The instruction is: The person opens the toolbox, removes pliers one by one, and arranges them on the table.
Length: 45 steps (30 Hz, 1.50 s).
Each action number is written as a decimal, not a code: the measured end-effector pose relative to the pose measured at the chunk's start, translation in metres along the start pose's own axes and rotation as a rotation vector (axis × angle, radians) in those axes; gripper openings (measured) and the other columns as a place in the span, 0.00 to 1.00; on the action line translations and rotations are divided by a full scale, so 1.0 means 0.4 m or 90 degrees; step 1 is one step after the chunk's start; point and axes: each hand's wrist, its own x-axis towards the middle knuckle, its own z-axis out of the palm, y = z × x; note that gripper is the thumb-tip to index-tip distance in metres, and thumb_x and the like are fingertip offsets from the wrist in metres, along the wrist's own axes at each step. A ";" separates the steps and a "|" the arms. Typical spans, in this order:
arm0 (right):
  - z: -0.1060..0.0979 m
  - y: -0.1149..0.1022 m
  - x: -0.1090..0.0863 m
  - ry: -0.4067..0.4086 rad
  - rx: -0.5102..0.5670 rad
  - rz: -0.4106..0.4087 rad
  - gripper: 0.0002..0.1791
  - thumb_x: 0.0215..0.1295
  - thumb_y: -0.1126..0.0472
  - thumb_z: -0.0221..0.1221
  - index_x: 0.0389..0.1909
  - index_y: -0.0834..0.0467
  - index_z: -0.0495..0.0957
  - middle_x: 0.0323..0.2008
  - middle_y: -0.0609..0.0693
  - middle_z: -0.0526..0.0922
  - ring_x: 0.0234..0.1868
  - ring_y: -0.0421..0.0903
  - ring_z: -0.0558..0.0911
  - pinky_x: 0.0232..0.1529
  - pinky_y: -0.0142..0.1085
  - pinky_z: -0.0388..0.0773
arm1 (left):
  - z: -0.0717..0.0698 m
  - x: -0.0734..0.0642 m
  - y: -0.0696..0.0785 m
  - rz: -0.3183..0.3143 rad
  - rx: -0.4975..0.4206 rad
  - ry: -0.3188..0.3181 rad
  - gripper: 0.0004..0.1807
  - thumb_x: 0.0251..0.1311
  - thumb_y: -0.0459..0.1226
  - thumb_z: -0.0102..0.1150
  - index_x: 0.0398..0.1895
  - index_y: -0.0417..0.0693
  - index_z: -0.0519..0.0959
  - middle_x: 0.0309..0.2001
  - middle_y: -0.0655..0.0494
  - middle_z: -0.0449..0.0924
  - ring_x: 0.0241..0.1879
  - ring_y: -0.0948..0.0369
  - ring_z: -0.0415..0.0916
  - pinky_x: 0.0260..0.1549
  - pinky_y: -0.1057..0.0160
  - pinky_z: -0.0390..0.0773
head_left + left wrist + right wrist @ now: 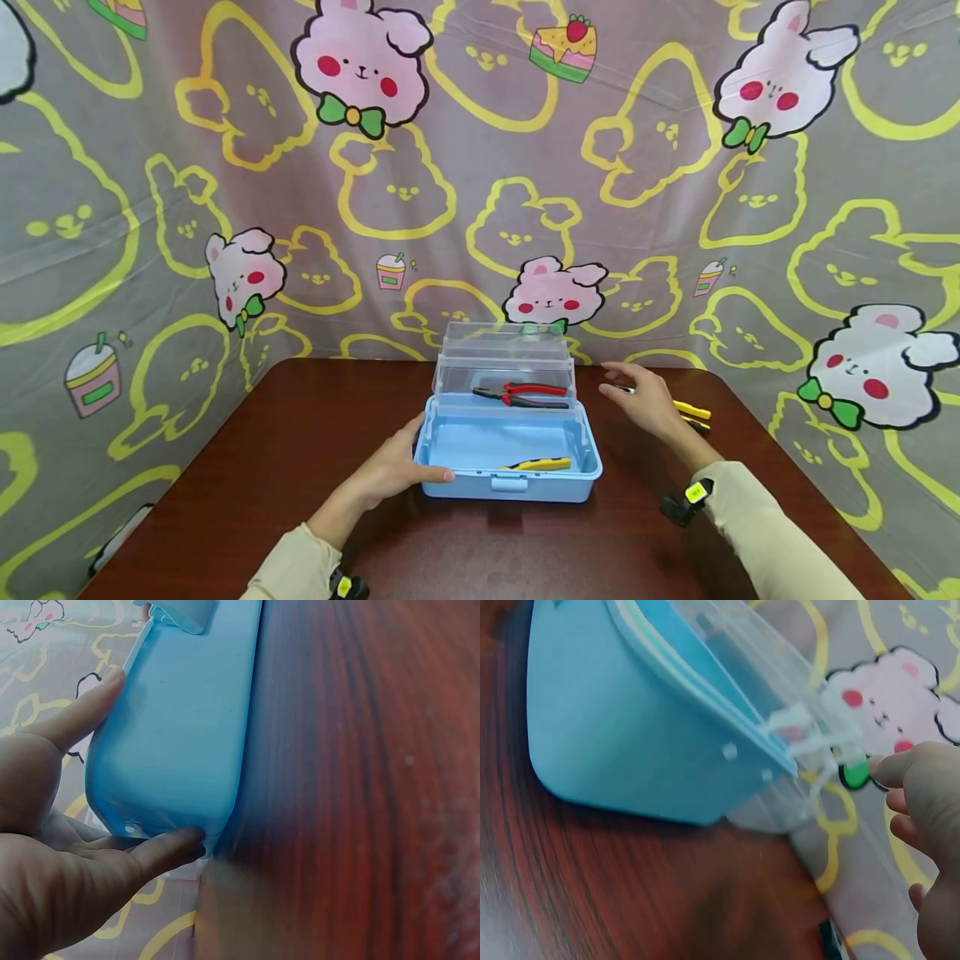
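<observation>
A light blue toolbox [510, 487] stands on the table with its clear tiered lid [504, 342] raised. Pliers with red and black handles [534, 389] lie in a clear tray, and a yellow and black tool [543, 463] lies in the bottom of the box. My left hand [393, 462] grips the box's left end, thumb over the front rim and fingers along the side, as the left wrist view [75, 862] also shows. To the right of the lid, my right hand [645, 402] is held in the air with nothing in its fingers.
Yellow-handled tools [692, 410] lie on the table beyond my right hand, partly hidden by it; a small light tip [624, 389] shows by its fingers. The brown table [300, 467] ends at a printed curtain [465, 167] behind and at both sides.
</observation>
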 end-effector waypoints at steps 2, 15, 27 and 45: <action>0.009 -0.016 0.007 -0.007 0.009 -0.005 0.23 0.67 0.64 0.70 0.60 0.65 0.81 0.46 0.61 0.85 0.49 0.62 0.82 0.52 0.58 0.78 | 0.000 0.001 -0.001 -0.002 0.002 0.003 0.64 0.51 0.42 0.83 0.83 0.40 0.48 0.73 0.36 0.63 0.62 0.43 0.70 0.62 0.42 0.69; 0.070 -0.104 0.038 -0.078 0.062 -0.032 0.26 0.64 0.60 0.73 0.62 0.62 0.81 0.47 0.58 0.85 0.47 0.56 0.82 0.50 0.53 0.80 | -0.004 -0.001 -0.001 -0.011 0.016 0.014 0.65 0.49 0.43 0.84 0.83 0.38 0.48 0.75 0.37 0.60 0.65 0.43 0.66 0.64 0.39 0.65; 0.117 -0.127 0.065 -0.194 0.029 -0.043 0.27 0.63 0.57 0.74 0.60 0.63 0.83 0.53 0.56 0.86 0.55 0.55 0.81 0.56 0.56 0.76 | 0.004 0.000 -0.002 -0.009 0.006 -0.003 0.64 0.51 0.43 0.82 0.83 0.39 0.47 0.74 0.36 0.61 0.63 0.43 0.69 0.62 0.41 0.68; 0.129 -0.184 0.139 -0.405 -0.069 0.002 0.32 0.65 0.55 0.73 0.68 0.61 0.78 0.65 0.59 0.78 0.65 0.57 0.74 0.63 0.53 0.71 | -0.006 -0.001 0.002 -0.011 0.004 -0.002 0.63 0.52 0.41 0.82 0.83 0.41 0.47 0.75 0.37 0.60 0.64 0.43 0.68 0.63 0.40 0.67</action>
